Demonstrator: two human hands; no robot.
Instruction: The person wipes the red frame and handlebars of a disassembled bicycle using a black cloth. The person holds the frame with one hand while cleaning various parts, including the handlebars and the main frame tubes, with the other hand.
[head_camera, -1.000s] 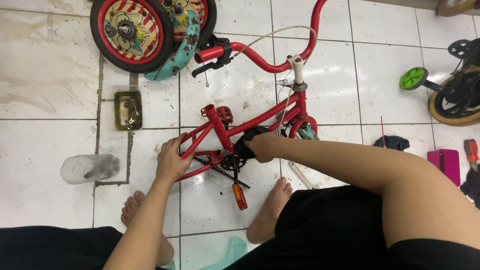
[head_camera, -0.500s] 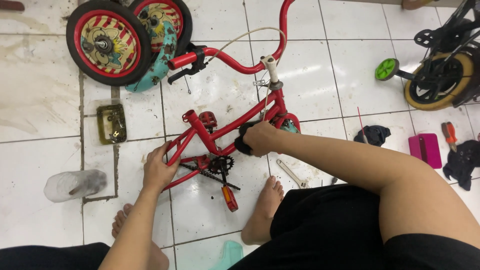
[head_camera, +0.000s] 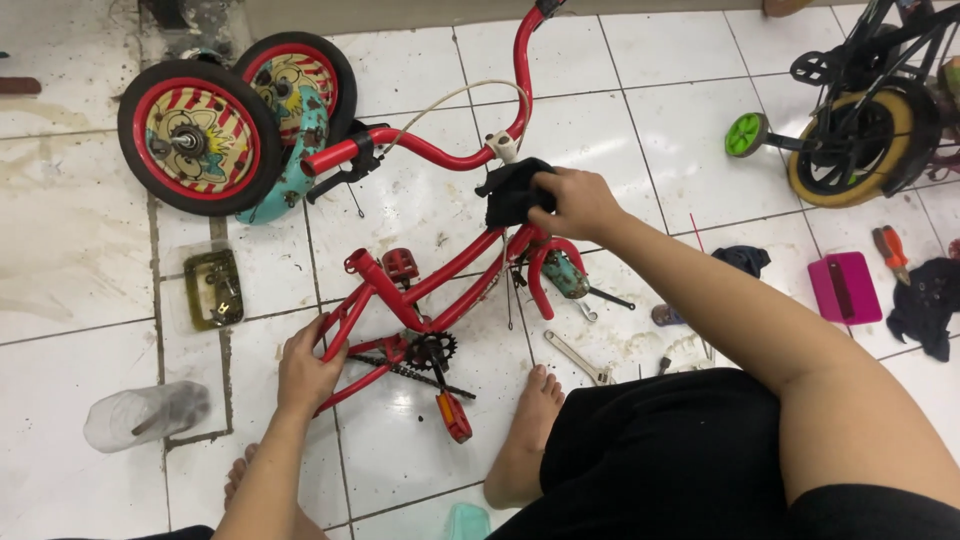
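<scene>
— What are the fingers doing?

— The right hand (head_camera: 580, 205) has its fingers clenched on a black rag (head_camera: 510, 192), pressed against the red frame (head_camera: 440, 285) just below the handlebar (head_camera: 440, 150). The left hand (head_camera: 308, 370) is wrapped around the rear stays of the frame, fingers closed on the tube; the fingertips curl under it, out of sight.

— Where does the frame lie?

— Flat on the tiled floor (head_camera: 640, 110), between the bare feet, with no wheels on it. The chain (head_camera: 405, 368) and an orange pedal (head_camera: 453, 416) sit near the left hand.

— And what else, biggest first?

— Two wheels (head_camera: 200, 135) stacked at upper left, the back one half covered. Another bike (head_camera: 865, 110) at upper right, cut off by the edge. A clear bottle (head_camera: 145, 415) on its side — something dark inside, hard to make out. A pink box (head_camera: 845, 288). A floor drain (head_camera: 213, 288). A wrench (head_camera: 580, 358) by the right foot, then small tools beside the knee, partly hidden by the forearm.
</scene>
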